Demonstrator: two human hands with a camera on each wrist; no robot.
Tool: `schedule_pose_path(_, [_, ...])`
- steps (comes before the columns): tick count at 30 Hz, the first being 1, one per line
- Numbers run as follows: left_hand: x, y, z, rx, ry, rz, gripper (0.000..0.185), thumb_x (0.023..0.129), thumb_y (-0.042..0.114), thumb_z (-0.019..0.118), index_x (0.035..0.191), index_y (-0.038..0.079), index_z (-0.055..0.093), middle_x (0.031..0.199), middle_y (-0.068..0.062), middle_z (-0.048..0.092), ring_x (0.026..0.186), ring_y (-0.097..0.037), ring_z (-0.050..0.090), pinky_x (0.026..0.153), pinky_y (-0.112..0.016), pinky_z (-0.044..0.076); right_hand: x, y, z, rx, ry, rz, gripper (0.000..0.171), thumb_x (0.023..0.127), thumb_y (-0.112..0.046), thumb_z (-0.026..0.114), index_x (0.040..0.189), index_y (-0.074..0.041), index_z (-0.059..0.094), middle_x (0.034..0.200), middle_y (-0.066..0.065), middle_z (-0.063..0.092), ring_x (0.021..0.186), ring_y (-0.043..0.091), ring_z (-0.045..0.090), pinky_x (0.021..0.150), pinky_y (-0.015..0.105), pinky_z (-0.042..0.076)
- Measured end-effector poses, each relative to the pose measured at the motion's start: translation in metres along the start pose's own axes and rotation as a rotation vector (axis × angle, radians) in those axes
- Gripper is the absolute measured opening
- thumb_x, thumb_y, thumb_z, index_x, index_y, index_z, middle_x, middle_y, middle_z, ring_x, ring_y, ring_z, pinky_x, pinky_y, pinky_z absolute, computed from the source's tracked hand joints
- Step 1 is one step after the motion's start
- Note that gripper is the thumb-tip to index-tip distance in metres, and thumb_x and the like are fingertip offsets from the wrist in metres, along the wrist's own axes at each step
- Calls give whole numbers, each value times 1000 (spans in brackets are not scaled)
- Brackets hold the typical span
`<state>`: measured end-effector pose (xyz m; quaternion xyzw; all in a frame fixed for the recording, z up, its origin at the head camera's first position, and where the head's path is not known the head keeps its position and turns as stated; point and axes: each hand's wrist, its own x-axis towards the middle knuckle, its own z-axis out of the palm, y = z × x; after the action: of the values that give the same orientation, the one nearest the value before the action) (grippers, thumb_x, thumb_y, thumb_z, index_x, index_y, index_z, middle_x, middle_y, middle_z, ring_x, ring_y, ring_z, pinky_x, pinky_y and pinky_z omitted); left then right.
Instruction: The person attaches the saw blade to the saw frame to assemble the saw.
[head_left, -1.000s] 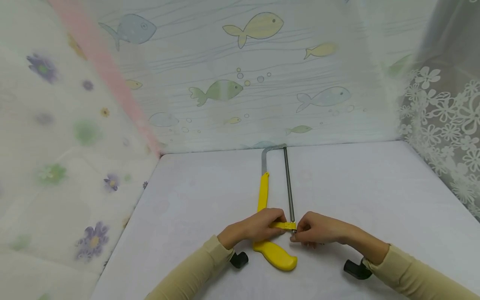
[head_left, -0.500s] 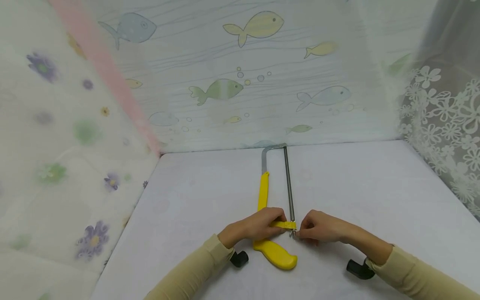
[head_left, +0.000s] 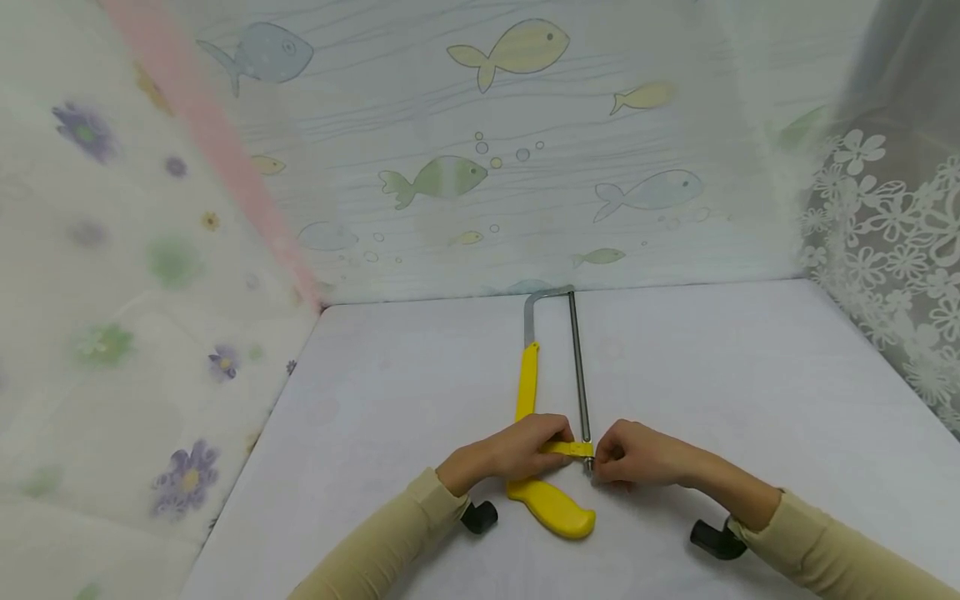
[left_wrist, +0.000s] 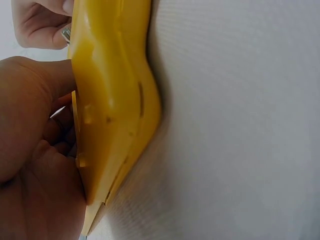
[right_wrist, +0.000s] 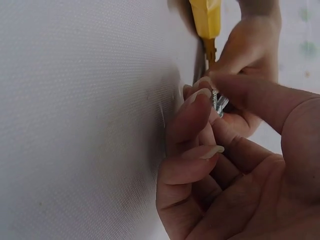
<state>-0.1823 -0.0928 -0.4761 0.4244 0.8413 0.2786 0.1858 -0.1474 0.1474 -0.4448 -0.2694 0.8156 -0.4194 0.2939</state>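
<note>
A hacksaw (head_left: 558,512) with a yellow handle and grey metal bow lies flat on the table, handle end nearest me. My left hand (head_left: 521,447) grips its yellow frame just ahead of the handle; in the left wrist view the thumb lies against the yellow handle (left_wrist: 112,75). Beyond the yellow blade holder (head_left: 576,449) a small metal wing nut (head_left: 589,467) sticks out toward me. My right hand (head_left: 641,454) pinches this wing nut between thumb and forefinger, its threaded screw (right_wrist: 215,99) showing beside the fingertips in the right wrist view. The dark blade (head_left: 578,367) runs straight away from me.
White cloth covers the table (head_left: 420,383). A fish-patterned curtain (head_left: 435,233) hangs at the far edge, close to the saw's tip. Flowered cloth (head_left: 135,333) stands on the left and lace (head_left: 900,233) on the right. Black wrist mounts (head_left: 716,540) sit under both sleeves.
The right fingers drew slightly off the wing nut, then came back onto it, and its wings have turned. The left hand and the hacksaw stay in place.
</note>
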Motion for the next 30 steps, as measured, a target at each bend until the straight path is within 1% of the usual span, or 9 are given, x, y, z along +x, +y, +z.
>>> schedule_pose_path(2, [0,0,0,0,1,-2,12,102,18,65,112,11,61,104,7,63,88,-2,53,83,-15,46,0,-1,0,16,-4,7,20,95,-16,69,80,-3,73,65,-1,60,56,11,50,52,22,41])
schedule_pose_path(5, [1,1,0,-2,0,-3,12,102,18,66,111,12,61,104,7,63,88,-2,53,83,-15,46,0,-1,1,34,0,13,31,96,-24,70,75,-1,71,61,-1,58,54,10,48,51,22,39])
schedule_pose_path(9, [0,1,0,-9,-2,-6,12,102,17,66,111,12,61,104,7,63,88,-2,53,83,-15,46,1,0,3,32,23,27,40,97,-29,69,69,-1,70,57,-2,57,51,9,49,50,22,41])
schedule_pose_path(11, [0,1,0,-11,-2,-11,12,102,17,66,111,12,61,104,7,63,88,-3,53,83,-15,46,1,-1,4,28,38,36,40,98,-29,69,68,-2,70,57,-2,58,51,9,50,50,23,42])
schedule_pose_path(17, [0,1,1,-2,-4,-14,13,102,17,66,112,12,61,104,6,63,88,-3,53,84,-14,46,4,-2,8,5,73,68,39,97,-27,68,67,-3,70,57,1,60,51,11,50,49,24,41])
schedule_pose_path(24, [1,1,1,4,0,-9,12,101,17,66,111,12,61,104,6,63,89,-4,53,84,-14,46,6,-6,11,-28,116,107,32,93,-21,67,66,-5,70,55,0,60,49,11,50,49,26,42])
schedule_pose_path(27, [1,1,1,-1,0,-9,12,102,17,66,111,12,61,104,6,63,89,-4,53,84,-15,46,6,-6,12,-29,124,111,31,92,-21,67,65,-5,70,55,0,60,49,11,51,49,27,43])
schedule_pose_path(30, [0,0,1,-7,8,-5,13,101,17,67,111,12,61,104,7,63,89,-3,54,84,-14,46,5,-4,11,-29,119,101,32,93,-24,68,67,-6,71,57,-1,60,50,11,52,50,27,44])
